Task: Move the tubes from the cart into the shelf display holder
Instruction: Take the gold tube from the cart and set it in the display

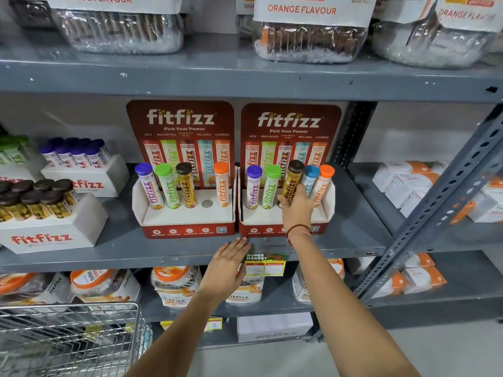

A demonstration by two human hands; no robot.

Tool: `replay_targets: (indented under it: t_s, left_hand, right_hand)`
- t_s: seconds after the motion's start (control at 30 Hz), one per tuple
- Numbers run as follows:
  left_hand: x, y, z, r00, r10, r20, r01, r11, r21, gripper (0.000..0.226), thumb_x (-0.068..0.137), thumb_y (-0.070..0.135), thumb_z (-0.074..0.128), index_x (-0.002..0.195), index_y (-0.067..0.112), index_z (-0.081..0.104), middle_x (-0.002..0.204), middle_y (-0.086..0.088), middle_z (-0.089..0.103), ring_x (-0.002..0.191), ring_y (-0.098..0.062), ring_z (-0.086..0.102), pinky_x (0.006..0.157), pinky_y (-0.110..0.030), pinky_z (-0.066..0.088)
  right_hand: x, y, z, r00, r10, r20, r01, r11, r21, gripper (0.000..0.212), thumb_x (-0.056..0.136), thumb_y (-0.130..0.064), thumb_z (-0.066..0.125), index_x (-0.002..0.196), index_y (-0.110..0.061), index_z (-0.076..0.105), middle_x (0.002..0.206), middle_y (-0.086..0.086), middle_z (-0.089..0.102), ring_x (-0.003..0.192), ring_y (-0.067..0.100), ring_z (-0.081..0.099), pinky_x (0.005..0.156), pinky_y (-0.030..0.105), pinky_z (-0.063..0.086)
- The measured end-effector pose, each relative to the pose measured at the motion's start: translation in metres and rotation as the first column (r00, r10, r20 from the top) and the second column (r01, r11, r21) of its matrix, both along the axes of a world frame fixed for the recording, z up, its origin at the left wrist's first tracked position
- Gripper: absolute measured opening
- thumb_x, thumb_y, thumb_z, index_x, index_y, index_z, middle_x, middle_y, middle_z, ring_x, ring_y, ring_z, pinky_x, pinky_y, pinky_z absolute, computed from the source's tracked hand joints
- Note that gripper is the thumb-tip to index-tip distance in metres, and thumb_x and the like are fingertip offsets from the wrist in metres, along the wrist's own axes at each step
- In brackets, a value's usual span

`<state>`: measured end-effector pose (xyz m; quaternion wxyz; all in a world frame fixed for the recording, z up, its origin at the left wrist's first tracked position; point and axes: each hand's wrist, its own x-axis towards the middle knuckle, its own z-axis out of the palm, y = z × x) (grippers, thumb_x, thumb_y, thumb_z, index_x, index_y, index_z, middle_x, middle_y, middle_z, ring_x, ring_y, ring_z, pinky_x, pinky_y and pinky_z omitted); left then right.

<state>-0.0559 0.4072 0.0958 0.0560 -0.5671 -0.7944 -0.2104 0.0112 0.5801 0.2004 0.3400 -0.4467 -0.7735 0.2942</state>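
Two red and white display holders stand side by side on the middle shelf. The left holder (187,213) carries purple, green, brown and orange capped tubes, with one bare hole (207,203) between brown and orange. The right holder (326,205) carries several tubes. My right hand (296,210) grips the brown-capped yellow tube (292,180), which stands tilted in the right holder's middle slot. My left hand (227,265) rests flat, fingers together, on the shelf's front edge below the holders and holds nothing. The wire cart (68,338) sits at the lower left.
White boxes of brown-capped tubes (35,197) and purple-capped tubes (76,153) stand left on the same shelf (353,235). Plastic jars fill the shelves above and below. A slotted grey upright (435,202) crosses diagonally at right, with white and orange packs behind it.
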Motion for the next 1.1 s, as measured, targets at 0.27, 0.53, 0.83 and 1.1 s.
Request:
replay_targets:
  t_s: [0.27,0.53,0.83,1.1]
  left_hand:
    - [0.001,-0.001,0.000,1.000,0.003,0.012,-0.003,1.000,0.011,0.046,0.090,0.019,0.054,0.135,0.015,0.042,0.143,-0.005,0.040,0.132,-0.019,0.032,0.107,-0.034,0.004]
    - [0.003,0.000,0.003,1.000,0.013,0.028,-0.014,1.000,0.017,0.047,0.092,0.020,0.051,0.137,0.016,0.038,0.145,-0.004,0.036,0.134,-0.017,0.027,0.105,-0.031,-0.003]
    - [0.000,-0.001,0.002,1.000,-0.004,0.010,0.004,1.000,-0.015,0.048,0.085,0.015,0.059,0.131,0.012,0.047,0.138,-0.008,0.046,0.129,-0.022,0.038,0.106,-0.042,0.011]
    - [-0.001,-0.002,0.004,1.000,-0.026,0.003,0.026,1.000,0.015,0.042,0.090,0.017,0.047,0.131,0.009,0.046,0.138,-0.010,0.046,0.130,-0.022,0.037,0.107,-0.035,0.013]
  right_hand:
    - [-0.002,-0.004,-0.015,0.998,-0.019,0.054,0.020,0.999,-0.027,0.030,0.086,-0.015,0.064,0.110,0.001,0.054,0.107,0.021,0.067,0.102,0.036,0.063,0.087,0.041,0.052]
    - [-0.005,-0.009,-0.020,0.998,-0.056,0.014,0.056,0.998,-0.003,0.037,0.087,-0.014,0.062,0.121,-0.002,0.051,0.113,0.019,0.066,0.107,0.034,0.062,0.090,0.041,0.051]
    - [-0.012,-0.013,-0.012,0.991,-0.101,0.083,0.100,0.995,0.015,0.033,0.090,-0.014,0.058,0.119,0.000,0.053,0.116,0.020,0.064,0.110,0.034,0.060,0.090,0.040,0.051]
    - [-0.006,-0.013,-0.021,0.996,-0.091,-0.016,0.091,0.996,-0.001,0.029,0.084,-0.013,0.065,0.107,0.003,0.060,0.098,0.021,0.068,0.096,0.035,0.063,0.082,0.038,0.052]
